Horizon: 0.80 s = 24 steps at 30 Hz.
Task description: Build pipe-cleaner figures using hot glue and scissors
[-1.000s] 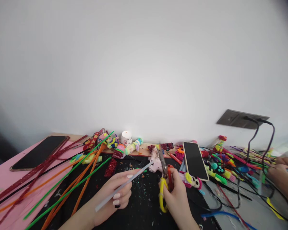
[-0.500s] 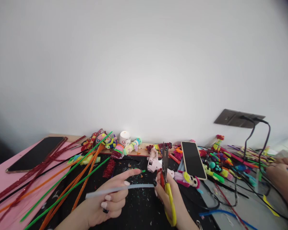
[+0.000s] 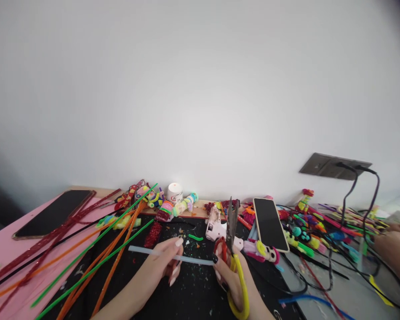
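A long translucent glue stick point(image 3: 195, 260) spans the space between my hands, tilted slightly down to the right. My left hand point(image 3: 163, 262) has its fingers curled around the stick's middle, covering part of it. In my right hand point(image 3: 231, 275) are scissors point(image 3: 232, 222) with yellow and red handles, blades pointing up and slightly apart. The stick's right end meets my right thumb and fingers. A pale glue gun point(image 3: 215, 229) lies just behind the scissors. A short green pipe cleaner piece point(image 3: 196, 238) rests on the black mat point(image 3: 193, 298) behind the stick.
Orange pipe cleaners point(image 3: 120, 253) and a phone point(image 3: 55, 213) lie left. Another phone point(image 3: 270, 224) and a pipe cleaner doll point(image 3: 262, 250) lie right. A white roll point(image 3: 175, 192) stands near the wall. Black cables point(image 3: 371, 200) hang from the outlet. Another person's hand point(image 3: 395, 242) is far right.
My left hand has turned and its pointing index finger has drawn back from the green piece. Its fingers now curl around the glue stick, whose left end has risen.
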Each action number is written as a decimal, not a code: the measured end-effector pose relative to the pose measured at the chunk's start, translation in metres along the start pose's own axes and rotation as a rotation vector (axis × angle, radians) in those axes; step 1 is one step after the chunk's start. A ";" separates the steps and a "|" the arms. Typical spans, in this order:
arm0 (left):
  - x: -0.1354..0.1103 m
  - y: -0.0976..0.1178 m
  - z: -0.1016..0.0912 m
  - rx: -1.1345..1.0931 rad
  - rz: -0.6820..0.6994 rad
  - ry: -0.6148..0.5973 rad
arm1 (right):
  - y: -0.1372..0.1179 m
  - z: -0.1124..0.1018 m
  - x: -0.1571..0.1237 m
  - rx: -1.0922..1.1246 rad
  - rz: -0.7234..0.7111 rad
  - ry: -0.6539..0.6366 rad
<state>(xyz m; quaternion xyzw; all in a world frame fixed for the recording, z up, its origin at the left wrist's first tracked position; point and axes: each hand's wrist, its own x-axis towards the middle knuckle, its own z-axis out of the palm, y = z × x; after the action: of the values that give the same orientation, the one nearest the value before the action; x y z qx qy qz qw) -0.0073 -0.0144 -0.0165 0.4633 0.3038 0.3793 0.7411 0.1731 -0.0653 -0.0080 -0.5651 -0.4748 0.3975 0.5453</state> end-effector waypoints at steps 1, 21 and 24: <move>0.000 -0.002 -0.001 0.018 0.003 0.018 | 0.000 0.000 -0.001 -0.009 0.012 -0.026; -0.001 0.021 0.004 0.135 0.068 0.340 | -0.011 -0.019 0.005 -0.526 -0.132 -0.278; 0.000 0.019 0.001 0.168 0.085 0.348 | -0.017 -0.021 0.004 -0.732 -0.155 -0.277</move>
<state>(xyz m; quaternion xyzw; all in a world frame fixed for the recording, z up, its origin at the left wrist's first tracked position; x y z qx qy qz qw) -0.0118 -0.0097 0.0014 0.4633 0.4382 0.4581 0.6192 0.1926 -0.0670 0.0108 -0.6258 -0.6952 0.2319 0.2670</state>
